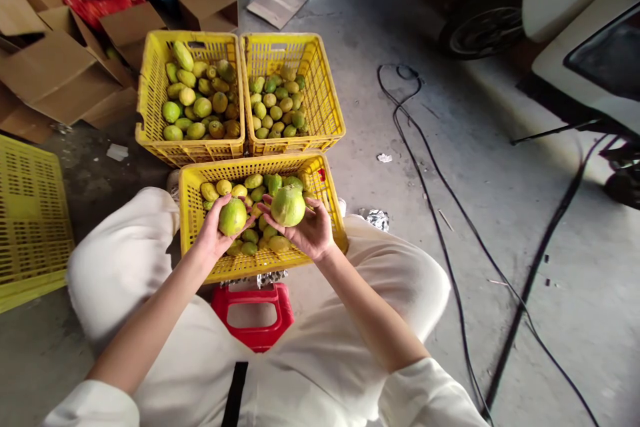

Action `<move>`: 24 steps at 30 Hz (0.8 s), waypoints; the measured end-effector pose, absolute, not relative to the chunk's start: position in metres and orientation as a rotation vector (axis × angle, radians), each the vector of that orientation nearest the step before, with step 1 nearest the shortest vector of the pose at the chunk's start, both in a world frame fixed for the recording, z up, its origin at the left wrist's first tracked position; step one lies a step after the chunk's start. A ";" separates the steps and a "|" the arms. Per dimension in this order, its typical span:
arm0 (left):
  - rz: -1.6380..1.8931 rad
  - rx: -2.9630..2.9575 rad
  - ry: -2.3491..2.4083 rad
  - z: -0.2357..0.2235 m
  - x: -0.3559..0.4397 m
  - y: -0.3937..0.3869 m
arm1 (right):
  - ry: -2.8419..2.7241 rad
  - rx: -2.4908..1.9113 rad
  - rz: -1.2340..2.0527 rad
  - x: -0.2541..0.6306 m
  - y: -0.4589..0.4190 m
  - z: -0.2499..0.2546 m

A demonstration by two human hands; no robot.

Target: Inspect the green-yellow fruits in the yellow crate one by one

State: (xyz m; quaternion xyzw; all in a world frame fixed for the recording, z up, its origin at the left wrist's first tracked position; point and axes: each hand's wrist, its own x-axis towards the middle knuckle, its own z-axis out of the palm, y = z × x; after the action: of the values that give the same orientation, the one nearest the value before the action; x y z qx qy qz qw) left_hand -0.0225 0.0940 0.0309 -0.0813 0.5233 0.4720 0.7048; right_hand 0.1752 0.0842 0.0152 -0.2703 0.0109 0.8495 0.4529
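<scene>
My left hand (216, 223) is closed round a rounded yellow-green papaya (233, 217). In my right hand (313, 230), palm up with curled fingers, rests a larger, paler green papaya (289, 206). Both fruits are held apart, above the near yellow plastic crate (200, 275). Inside that crate lie several more green and yellow papayas (279, 243), partly hidden by my hands. Two further yellow crates stand just beyond it: the left one (190, 152) holds larger, longer papayas (203, 107), the right one (326, 103) smaller ones (286, 105).
A red plastic stool (253, 340) shows between my legs. Another yellow crate (33, 213) stands at left, below opened cardboard boxes (55, 73). Black cables (440, 180) run across the concrete floor at right, near a white vehicle (590, 47). Crumpled foil (377, 219) lies by my knee.
</scene>
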 end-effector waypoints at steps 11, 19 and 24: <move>0.949 -0.294 1.166 0.036 -0.023 0.097 | -0.003 -0.691 2.093 0.186 0.088 0.007; 0.991 -0.225 1.227 0.038 -0.021 0.095 | -0.106 -0.757 2.081 0.186 0.090 0.014; 1.056 -0.246 1.184 0.038 -0.019 0.093 | -0.005 -0.718 2.139 0.186 0.092 0.013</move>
State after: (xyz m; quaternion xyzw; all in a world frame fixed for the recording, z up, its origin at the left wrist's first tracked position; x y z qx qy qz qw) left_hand -0.0194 0.0930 0.0380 -0.1104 0.5305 0.4730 0.6947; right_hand 0.1864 0.0925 0.0135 -0.2877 -0.0019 0.8565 0.4284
